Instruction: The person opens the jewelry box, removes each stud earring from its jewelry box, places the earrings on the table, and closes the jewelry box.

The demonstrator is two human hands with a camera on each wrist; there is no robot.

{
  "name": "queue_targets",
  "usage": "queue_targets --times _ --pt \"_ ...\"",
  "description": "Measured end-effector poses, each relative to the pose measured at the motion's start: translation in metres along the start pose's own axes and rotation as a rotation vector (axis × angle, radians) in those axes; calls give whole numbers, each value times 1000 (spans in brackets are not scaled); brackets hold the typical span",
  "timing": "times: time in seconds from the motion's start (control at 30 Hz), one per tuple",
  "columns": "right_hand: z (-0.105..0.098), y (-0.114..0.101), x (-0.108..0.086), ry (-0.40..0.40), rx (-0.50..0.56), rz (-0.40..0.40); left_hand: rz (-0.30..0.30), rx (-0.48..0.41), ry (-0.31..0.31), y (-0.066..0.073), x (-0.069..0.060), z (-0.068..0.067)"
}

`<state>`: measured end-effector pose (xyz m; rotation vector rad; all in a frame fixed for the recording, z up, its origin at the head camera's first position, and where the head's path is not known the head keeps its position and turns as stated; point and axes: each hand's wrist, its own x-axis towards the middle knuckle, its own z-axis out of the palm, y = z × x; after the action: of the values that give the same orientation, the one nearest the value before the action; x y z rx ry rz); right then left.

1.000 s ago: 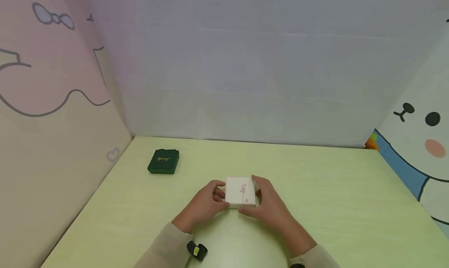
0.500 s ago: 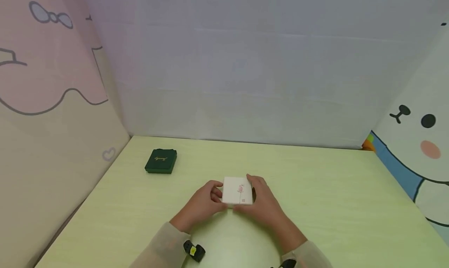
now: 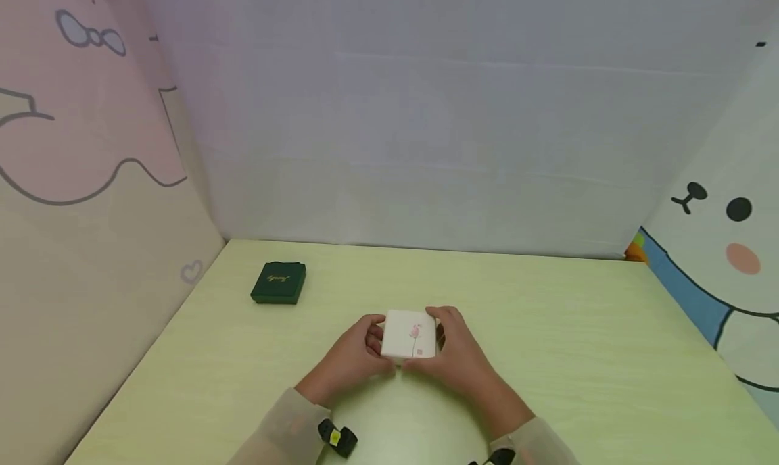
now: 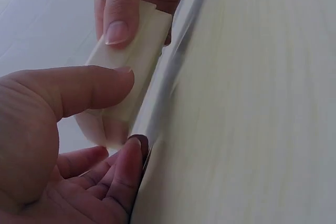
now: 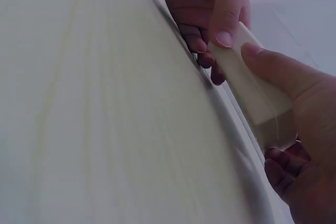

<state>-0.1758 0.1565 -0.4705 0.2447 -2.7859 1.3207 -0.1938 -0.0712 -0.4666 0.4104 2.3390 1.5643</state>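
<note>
A small white box (image 3: 404,336) with a pink flower print on its lid is held between both hands near the middle of the table. The left hand (image 3: 354,353) grips its left side, thumb at the near edge and fingers at the side. On the other side, the right hand (image 3: 459,353) has its thumb along the near face and a finger at the far right corner. Both thumbs press the side of the box (image 4: 123,82) in the left wrist view. In the right wrist view, a seam runs along the box (image 5: 257,93).
A dark green box (image 3: 278,282) with gold lettering lies at the back left of the pale table (image 3: 548,330). A plain white sheet stands behind the table, with cartoon-printed panels at the left and right.
The right thumb has slid left along the near edge of the white box, closer to the left thumb. Both hands keep hold of the box. The view has shifted slightly.
</note>
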Motion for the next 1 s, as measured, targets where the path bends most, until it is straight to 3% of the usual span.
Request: queue_targets --times 0.3,0.53,0.63,0.83,1.0 --pt "-10 -4 -2 -18 22 -23 -25 -129 -41 -2 2 5" --pt "-17 -10 -3 -48 37 -20 1 -286 -70 -6 3 10" --pt "-19 -11 -4 -53 50 -41 11 -342 -61 -8 2 14" --pt "-21 -14 -4 -76 73 -80 -2 -369 -23 -8 -1 25" --pt "-18 -21 -7 -52 -42 -90 4 -419 11 -6 -4 31"
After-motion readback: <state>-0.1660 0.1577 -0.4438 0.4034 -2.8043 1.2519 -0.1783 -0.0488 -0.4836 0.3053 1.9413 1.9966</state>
